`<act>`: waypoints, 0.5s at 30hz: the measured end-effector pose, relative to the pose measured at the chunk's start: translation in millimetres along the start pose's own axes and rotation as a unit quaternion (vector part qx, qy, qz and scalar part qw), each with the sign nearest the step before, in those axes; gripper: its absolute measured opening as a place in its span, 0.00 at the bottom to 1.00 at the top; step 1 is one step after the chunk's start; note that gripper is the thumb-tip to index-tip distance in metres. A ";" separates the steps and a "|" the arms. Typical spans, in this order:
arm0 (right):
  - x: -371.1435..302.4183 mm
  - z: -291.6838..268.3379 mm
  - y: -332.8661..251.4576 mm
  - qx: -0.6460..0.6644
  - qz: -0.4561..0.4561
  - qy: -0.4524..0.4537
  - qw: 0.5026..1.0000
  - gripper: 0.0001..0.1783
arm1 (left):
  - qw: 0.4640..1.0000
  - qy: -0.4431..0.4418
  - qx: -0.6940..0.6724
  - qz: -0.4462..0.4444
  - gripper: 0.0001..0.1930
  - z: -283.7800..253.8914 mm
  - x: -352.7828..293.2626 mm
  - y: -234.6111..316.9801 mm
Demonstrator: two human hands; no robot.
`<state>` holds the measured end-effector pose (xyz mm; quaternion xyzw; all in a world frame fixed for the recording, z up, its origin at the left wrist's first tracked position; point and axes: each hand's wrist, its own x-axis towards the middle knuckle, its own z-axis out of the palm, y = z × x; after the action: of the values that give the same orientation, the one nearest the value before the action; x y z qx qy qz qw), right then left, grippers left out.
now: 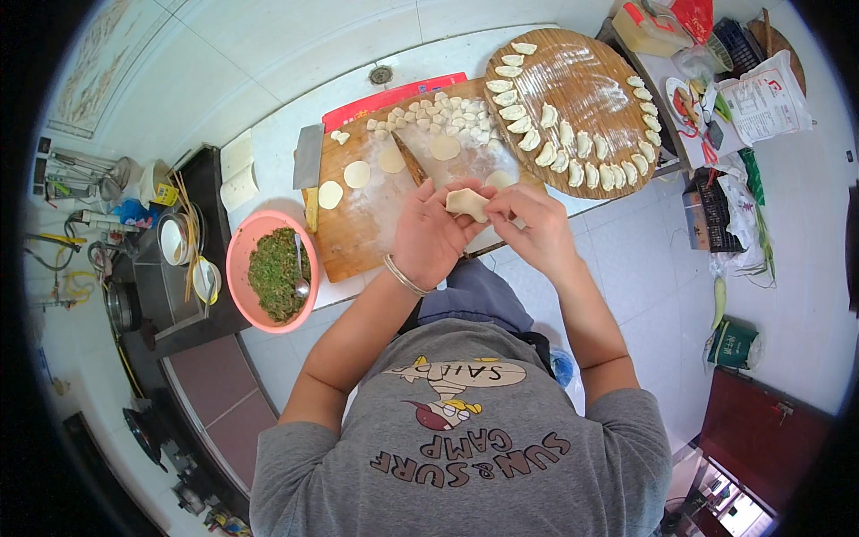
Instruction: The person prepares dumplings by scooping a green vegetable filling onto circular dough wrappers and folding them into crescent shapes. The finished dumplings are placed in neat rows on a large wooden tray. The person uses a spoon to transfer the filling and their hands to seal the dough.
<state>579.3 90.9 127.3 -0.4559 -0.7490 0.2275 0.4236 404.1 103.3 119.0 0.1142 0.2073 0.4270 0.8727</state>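
A folded dumpling (466, 205) lies across the fingers of my left hand (428, 234), palm up with a bangle at the wrist. My right hand (535, 225) pinches the dumpling's right end between thumb and fingers. Both hands are above the near edge of a floured wooden cutting board (353, 242). On that board are a tapered rolling pin (409, 158), several flat round wrappers (357, 174) and a heap of small dough pieces (461, 118). To the left, a pink bowl (236, 268) contains green filling (276, 273) and a metal spoon (301, 288).
A round wooden board (582, 80) at the back right carries rows of finished dumplings (547, 154) along its rim. A cleaver (308, 157) lies at the cutting board's left edge. Further left is a dark counter with bowls (174, 242). Bags and a black crate (718, 215) stand at right.
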 end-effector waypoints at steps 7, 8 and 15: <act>-2.7 -0.8 -9.4 0.021 0.078 0.018 0.997 0.10 | 0.996 0.035 0.086 0.018 0.31 -2.8 -0.4 -6.0; -1.5 -4.9 -11.7 0.043 0.079 0.021 0.996 0.10 | 0.996 0.029 0.083 0.012 0.31 -2.8 -1.1 -4.1; 0.0 -18.4 2.8 -0.002 -0.063 -0.054 0.997 0.09 | 0.998 -0.006 0.064 -0.014 0.30 0.1 -4.3 -5.3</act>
<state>596.2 91.5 135.1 -0.3959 -0.7985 0.2234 0.3946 405.5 96.7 118.2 0.1698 0.2305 0.3996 0.8708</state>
